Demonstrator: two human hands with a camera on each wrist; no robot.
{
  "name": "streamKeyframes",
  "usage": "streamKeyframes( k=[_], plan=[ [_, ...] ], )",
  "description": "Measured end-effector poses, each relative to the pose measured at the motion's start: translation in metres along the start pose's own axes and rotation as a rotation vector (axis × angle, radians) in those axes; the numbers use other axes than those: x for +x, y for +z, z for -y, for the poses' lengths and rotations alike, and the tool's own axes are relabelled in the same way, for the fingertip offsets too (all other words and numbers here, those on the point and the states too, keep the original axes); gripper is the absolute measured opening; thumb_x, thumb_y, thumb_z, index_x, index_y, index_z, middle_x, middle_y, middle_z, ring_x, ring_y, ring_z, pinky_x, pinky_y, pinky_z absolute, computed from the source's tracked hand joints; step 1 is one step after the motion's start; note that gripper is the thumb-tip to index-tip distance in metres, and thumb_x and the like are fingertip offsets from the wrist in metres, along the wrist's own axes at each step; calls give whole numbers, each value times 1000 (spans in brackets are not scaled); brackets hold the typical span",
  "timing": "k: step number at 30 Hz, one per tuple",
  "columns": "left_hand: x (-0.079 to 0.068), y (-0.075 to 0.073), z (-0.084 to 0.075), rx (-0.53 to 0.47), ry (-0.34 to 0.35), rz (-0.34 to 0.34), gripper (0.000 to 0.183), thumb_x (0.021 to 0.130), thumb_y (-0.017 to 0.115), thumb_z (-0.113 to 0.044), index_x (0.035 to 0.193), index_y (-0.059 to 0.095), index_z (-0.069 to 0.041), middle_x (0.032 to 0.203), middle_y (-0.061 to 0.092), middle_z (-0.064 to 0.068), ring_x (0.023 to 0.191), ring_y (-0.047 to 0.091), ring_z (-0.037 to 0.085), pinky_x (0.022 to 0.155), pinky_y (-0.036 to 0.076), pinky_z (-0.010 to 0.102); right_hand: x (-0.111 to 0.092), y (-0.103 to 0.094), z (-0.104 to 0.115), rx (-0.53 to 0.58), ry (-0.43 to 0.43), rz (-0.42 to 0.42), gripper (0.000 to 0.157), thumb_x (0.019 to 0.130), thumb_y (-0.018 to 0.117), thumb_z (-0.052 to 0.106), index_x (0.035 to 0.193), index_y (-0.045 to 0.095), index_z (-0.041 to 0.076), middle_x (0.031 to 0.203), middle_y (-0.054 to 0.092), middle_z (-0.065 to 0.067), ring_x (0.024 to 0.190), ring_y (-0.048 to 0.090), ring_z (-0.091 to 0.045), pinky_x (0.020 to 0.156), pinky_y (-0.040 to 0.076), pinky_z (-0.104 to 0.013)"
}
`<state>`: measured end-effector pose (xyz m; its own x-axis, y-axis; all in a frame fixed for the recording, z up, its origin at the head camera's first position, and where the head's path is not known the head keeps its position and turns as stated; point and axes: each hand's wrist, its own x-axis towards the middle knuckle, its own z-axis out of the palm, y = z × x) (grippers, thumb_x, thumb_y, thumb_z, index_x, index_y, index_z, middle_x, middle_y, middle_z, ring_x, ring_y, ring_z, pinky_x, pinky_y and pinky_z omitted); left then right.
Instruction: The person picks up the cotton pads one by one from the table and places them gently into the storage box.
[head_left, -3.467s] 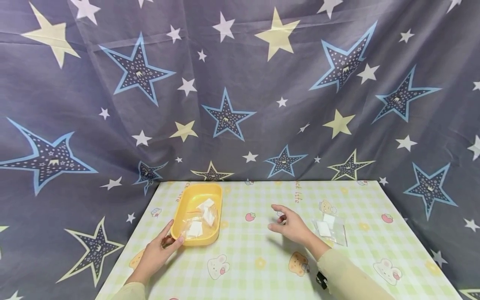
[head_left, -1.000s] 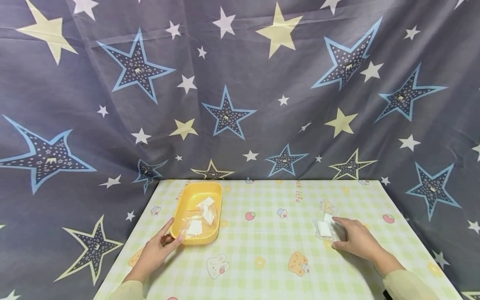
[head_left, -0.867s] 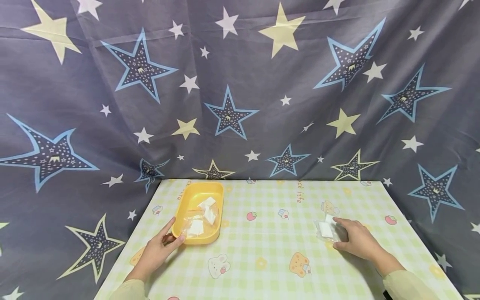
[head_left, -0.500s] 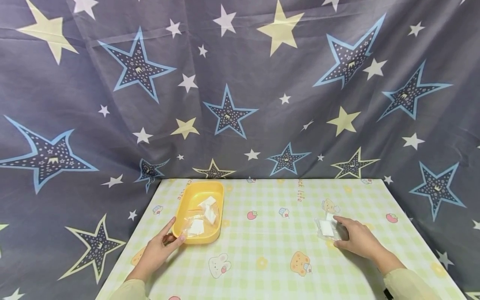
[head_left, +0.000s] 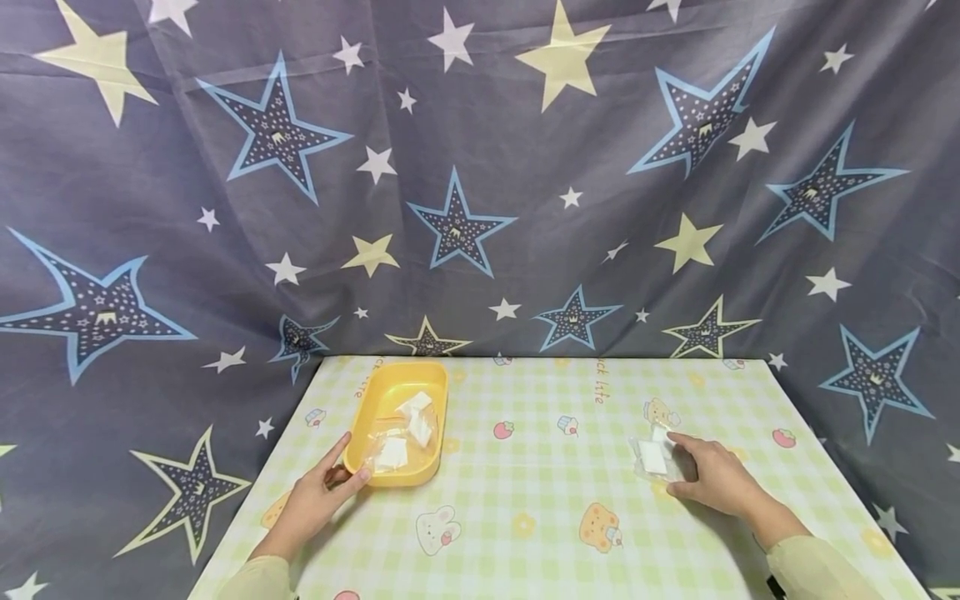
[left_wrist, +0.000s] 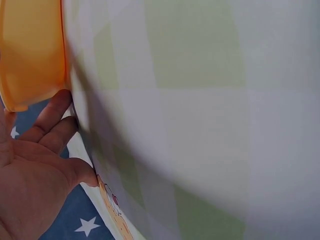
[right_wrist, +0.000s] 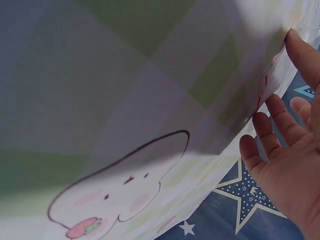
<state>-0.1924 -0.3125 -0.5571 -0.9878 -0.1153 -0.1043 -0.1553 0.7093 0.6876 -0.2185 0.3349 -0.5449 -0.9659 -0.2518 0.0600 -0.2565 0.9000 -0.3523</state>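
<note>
At the left of the table in the head view is a yellow tray [head_left: 405, 481] holding clear plastic packets [head_left: 393, 454] with white squares inside. My left hand [head_left: 311, 500] grips its near left corner, thumb along the front wall and fingers around the left side. To the right lies another clear plastic packet [head_left: 651, 458] with two white squares. My right hand [head_left: 716, 477] reaches over its right end, index fingertip at the far edge, thumb at the near edge, with a wide gap between them. The hand hides that end of the packet. The right wrist view shows these fingers spread.
A table with a green checked cover [head_left: 517, 467], printed with cartoon animals and fruit, lies under everything. Directly behind its far edge hangs a dark curtain [head_left: 480, 308] with stars.
My right hand has moved from mid-table rightward to the loose packet and has stayed there over the last second. The left hand, tray and packets keep their places.
</note>
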Motion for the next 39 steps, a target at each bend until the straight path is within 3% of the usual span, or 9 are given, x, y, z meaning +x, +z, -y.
streamKeyframes(
  k=[6,22,27,31,39],
  plan=[
    [0,0,-1,11,-6,2,84,85,63,-68,154,20,-48,115,72,1,107,61,16,101,47,46,0,1,-1,-1,-1,2,80,74,85,42,140,55,8,121,70,-9,110,61,-39,91,46,-60],
    [1,0,1,13,1,12,86,83,61,-72,155,18,-49,121,71,3,121,61,24,107,43,54,-2,4,4,4,-16,-30,59,77,84,31,130,64,14,105,73,5,102,65,-28,91,48,-55],
    [0,0,-1,5,-1,14,86,83,61,-72,155,18,-49,121,71,3,120,61,24,107,43,54,-2,6,5,4,-27,-46,52,79,83,27,127,66,15,99,73,9,96,65,-21,86,52,-48],
    [-1,0,-1,-4,-1,12,86,84,62,-70,155,18,-48,120,71,2,120,61,23,107,43,53,-2,6,7,9,-25,-46,51,80,82,25,127,66,15,95,72,12,91,63,-16,79,51,-42],
    [0,-1,-2,-4,-7,24,87,85,63,-67,156,18,-46,125,70,6,123,60,26,106,42,56,-2,7,8,27,-25,-76,54,80,82,22,130,64,14,91,71,14,90,64,-16,80,52,-43]
  ],
)
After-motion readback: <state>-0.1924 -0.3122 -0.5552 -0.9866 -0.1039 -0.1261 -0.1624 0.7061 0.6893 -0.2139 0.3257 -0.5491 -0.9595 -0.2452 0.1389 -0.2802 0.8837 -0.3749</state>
